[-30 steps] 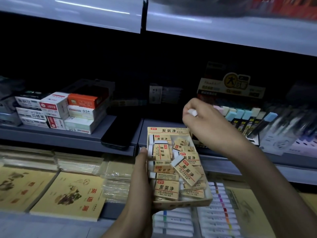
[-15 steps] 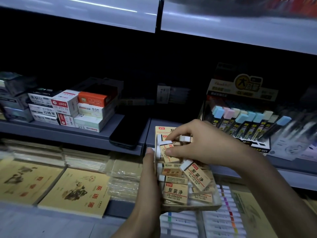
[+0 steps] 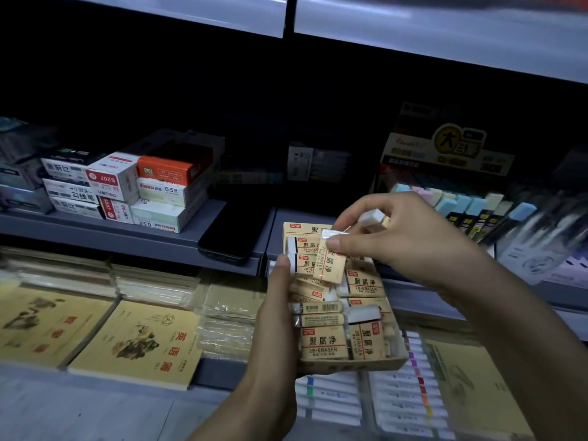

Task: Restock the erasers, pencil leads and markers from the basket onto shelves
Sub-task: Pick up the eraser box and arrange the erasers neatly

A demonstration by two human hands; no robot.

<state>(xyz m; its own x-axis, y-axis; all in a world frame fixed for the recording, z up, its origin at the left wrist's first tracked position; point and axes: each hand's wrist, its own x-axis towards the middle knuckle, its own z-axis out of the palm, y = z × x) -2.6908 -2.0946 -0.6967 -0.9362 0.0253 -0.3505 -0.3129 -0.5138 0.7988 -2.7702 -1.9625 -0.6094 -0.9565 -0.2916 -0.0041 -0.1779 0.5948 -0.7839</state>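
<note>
One eraser (image 3: pixel 329 262), long axis near-vertical, pinched in right hand (image 3: pixel 413 246) fingers (image 3: pixel 350 245); left hand (image 3: pixel 273 329) grips eraser box (image 3: pixel 350 366).

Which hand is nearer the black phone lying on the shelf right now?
Left. The left hand, gripping the eraser box, sits just right of the phone; the right hand is farther right, pinching an eraser.

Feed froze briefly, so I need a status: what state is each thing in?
Left hand: grips box.
Box: open, held up, erasers jumbled inside.
Right hand: pinches eraser, also holds second eraser.
Eraser: sleeved, on end over box.
Phone: flat on shelf, screen dark.
</note>
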